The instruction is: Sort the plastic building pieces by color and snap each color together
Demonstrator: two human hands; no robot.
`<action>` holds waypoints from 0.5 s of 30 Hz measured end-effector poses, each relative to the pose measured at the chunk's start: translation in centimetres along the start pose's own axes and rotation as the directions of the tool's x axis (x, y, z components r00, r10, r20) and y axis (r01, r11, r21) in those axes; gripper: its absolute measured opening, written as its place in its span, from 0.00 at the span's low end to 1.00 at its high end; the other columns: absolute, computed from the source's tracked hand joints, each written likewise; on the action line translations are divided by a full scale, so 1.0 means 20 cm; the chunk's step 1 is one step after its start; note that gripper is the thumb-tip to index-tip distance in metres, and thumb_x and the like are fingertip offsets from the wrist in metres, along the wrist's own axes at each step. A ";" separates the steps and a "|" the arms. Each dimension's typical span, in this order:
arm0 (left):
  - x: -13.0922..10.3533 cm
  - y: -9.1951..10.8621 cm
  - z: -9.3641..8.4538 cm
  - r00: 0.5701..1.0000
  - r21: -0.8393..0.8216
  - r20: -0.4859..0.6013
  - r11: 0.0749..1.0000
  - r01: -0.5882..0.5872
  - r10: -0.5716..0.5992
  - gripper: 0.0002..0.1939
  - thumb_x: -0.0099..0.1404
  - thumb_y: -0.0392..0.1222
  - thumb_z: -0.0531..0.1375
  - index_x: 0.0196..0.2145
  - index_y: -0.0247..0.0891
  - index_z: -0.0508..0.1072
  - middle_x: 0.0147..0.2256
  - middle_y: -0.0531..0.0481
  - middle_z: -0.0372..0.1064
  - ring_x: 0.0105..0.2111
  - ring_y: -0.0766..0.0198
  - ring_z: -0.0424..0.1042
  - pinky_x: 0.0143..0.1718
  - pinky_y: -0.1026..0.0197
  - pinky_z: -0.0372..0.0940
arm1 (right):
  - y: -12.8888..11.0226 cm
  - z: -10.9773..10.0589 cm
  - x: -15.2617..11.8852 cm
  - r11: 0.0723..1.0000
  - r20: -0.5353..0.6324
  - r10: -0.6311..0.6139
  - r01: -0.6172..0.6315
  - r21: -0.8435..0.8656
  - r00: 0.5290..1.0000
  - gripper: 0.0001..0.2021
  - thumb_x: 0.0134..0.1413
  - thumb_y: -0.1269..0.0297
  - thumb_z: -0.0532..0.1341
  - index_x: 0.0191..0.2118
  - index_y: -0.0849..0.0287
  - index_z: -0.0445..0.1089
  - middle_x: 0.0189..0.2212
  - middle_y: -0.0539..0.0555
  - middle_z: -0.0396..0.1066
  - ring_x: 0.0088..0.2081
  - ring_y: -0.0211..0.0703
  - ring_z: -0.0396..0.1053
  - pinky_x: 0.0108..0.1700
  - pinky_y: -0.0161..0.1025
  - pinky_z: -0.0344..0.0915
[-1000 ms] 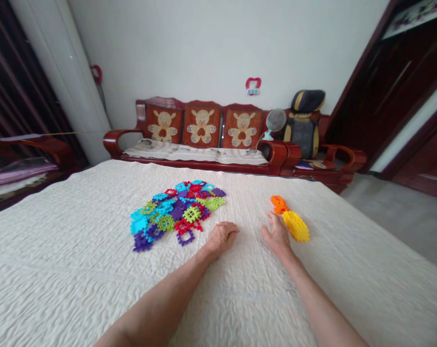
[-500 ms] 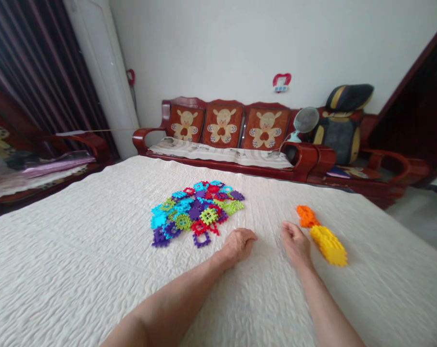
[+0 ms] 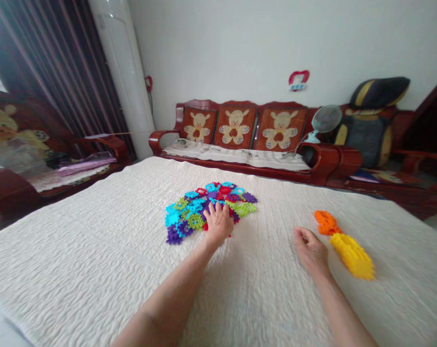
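Note:
A heap of plastic interlocking tiles in blue, green, red and purple lies on the white quilted cover. My left hand is over the front of this heap, fingers spread and palm down, hiding the tiles beneath it. Whether its fingertips touch them I cannot tell. To the right, my right hand rests low over the cover, its fingers curled in with nothing showing in them. Just beyond and right of it lie orange tiles and a leaning row of yellow tiles.
A wooden sofa with three bear-patterned cushions stands behind the covered surface. A small fan and a massage chair pad are at the back right. Another wooden armchair stands at the left.
My left hand has moved left onto the heap and its fingers have spread. My right hand stays curled near the orange and yellow tiles. The view has turned slightly left.

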State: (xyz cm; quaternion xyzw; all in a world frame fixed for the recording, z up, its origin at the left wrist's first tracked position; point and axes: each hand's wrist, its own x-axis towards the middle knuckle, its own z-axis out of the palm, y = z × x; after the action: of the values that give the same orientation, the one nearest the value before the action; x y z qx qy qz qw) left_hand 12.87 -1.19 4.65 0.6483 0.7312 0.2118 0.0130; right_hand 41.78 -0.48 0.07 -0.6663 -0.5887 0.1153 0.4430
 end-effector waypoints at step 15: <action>-0.04 0.03 0.05 0.973 -0.145 0.038 0.964 -0.221 0.228 0.23 0.64 0.50 0.59 0.55 0.39 0.65 0.54 0.42 0.63 0.54 0.55 0.65 0.51 0.58 0.65 | 0.00 0.01 0.00 0.999 0.017 -0.024 0.025 -0.038 1.000 0.24 0.46 0.49 0.51 0.39 0.60 0.74 0.36 0.61 0.76 0.39 0.52 0.72 0.46 0.45 0.65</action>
State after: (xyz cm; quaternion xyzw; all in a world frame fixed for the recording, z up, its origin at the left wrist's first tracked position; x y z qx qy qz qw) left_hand 13.80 -1.63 3.81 0.7300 0.6357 0.2451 0.0542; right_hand 41.69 -0.30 -0.03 -0.6664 -0.6026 0.1041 0.4266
